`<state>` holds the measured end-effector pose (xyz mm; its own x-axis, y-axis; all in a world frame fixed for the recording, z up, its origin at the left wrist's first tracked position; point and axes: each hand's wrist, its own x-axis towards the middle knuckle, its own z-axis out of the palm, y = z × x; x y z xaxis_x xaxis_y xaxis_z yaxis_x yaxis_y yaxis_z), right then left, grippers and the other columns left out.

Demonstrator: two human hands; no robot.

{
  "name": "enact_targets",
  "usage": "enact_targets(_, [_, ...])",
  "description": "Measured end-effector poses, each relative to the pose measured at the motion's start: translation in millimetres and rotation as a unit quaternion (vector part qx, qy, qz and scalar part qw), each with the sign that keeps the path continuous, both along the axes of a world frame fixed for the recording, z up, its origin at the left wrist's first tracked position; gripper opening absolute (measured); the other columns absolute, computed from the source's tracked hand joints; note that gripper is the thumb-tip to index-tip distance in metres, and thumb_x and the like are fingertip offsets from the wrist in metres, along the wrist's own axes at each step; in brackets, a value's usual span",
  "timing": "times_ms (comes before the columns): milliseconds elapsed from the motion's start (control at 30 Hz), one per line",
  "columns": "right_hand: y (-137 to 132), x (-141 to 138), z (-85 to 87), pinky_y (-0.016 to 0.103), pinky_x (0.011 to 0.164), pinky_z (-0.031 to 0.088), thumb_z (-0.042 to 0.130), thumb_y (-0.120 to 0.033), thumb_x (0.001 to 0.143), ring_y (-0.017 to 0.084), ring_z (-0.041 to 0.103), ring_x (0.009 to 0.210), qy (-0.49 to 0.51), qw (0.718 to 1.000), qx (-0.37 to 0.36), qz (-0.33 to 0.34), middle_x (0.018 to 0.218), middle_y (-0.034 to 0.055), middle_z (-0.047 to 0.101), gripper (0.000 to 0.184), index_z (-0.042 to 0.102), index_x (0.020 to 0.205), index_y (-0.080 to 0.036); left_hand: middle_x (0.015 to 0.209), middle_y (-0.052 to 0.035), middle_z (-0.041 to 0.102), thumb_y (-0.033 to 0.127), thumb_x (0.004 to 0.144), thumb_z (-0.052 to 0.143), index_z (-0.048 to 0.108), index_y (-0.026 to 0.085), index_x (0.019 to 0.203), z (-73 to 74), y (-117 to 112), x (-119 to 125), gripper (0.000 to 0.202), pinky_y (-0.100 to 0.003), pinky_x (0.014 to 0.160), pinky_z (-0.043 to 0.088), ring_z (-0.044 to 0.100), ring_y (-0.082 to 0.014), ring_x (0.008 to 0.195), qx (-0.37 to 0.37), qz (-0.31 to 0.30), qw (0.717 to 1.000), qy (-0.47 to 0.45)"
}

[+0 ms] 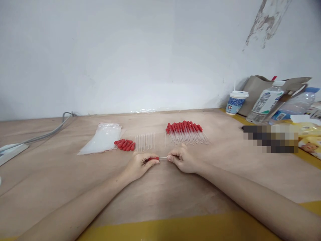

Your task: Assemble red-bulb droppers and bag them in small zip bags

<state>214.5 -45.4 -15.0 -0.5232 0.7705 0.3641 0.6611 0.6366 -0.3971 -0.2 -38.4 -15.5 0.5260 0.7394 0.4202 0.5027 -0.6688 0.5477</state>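
Note:
My left hand (pixel 140 164) is closed on a red rubber dropper bulb (pixel 153 159), which shows between thumb and fingers. My right hand (pixel 184 160) pinches a thin clear glass dropper tube (pixel 163 158). The tube's left end meets the bulb; how deep it sits inside is hidden. Behind my left hand lies a small heap of loose red bulbs (pixel 124 145), beside a row of bare glass tubes (pixel 144 142). Beyond my right hand, a row of droppers with red bulbs fitted (pixel 185 132) rests with tubes pointing toward me.
Clear plastic bags (pixel 102 138) lie left of the bulbs. A grey cable (pixel 54 132) runs to a white power strip (pixel 12 153) at far left. At right stand a paper cup (pixel 235 103), a plastic bottle (pixel 267 102) and a beige bag (pixel 250 88), near a yellow packet (pixel 311 145).

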Motion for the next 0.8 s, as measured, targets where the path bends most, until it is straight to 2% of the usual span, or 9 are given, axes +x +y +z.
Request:
enact_targets(100, [1,0,2.4,0.030,0.074,0.032,0.041,-0.024,0.088,0.008,0.046,0.054,0.007,1.000,-0.008,0.012,0.058,-0.0038,0.056,0.029,0.054,0.062,-0.017,0.071,-0.0028,0.069,0.034,0.079,0.055,0.068,0.016,0.085,-0.1,1,0,0.022,-0.022,0.056,0.048,0.060,-0.0130,0.058,-0.030,0.008,0.999,-0.010])
enact_targets(167, [0,1,4.7,0.028,0.072,0.034,0.043,-0.024,0.087,0.011,0.050,0.062,0.019,1.000,0.003,0.007,0.067,-0.0011,0.060,0.022,0.057,0.072,-0.018,0.068,-0.0026,0.068,0.036,0.078,0.057,0.066,0.015,0.090,0.4,3,0,0.026,-0.022,0.053,0.047,0.059,-0.0125,0.055,-0.059,0.029,0.998,-0.024])
enact_targets(300, [-1,4,3.2,0.026,0.066,0.037,0.046,-0.022,0.085,0.013,0.052,0.073,0.026,0.999,0.032,0.004,0.080,0.0033,0.061,0.012,0.057,0.084,-0.017,0.075,-0.0039,0.069,0.038,0.075,0.060,0.066,0.015,0.091,0.6,4,0,0.028,-0.023,0.056,0.048,0.060,-0.0142,0.061,-0.078,0.056,0.995,-0.035])
enact_targets(533, [2,3,-9.0,0.029,0.065,0.032,0.038,-0.019,0.087,0.013,0.049,0.064,0.017,0.987,0.155,0.035,0.070,0.0030,0.059,0.020,0.057,0.079,-0.016,0.067,-0.0028,0.066,0.035,0.076,0.059,0.067,0.013,0.085,-2.0,4,0,0.024,-0.022,0.053,0.046,0.058,-0.0131,0.058,-0.132,0.010,0.990,-0.049])
enact_targets(800, [0,-7,-10.9,0.028,0.064,0.031,0.037,-0.022,0.088,0.012,0.048,0.057,0.026,0.985,0.166,0.042,0.064,0.0017,0.059,0.024,0.057,0.075,-0.017,0.082,-0.0056,0.070,0.032,0.074,0.061,0.068,0.014,0.086,-2.5,2,0,0.022,-0.026,0.064,0.051,0.063,-0.0172,0.071,-0.117,-0.002,0.991,-0.060])
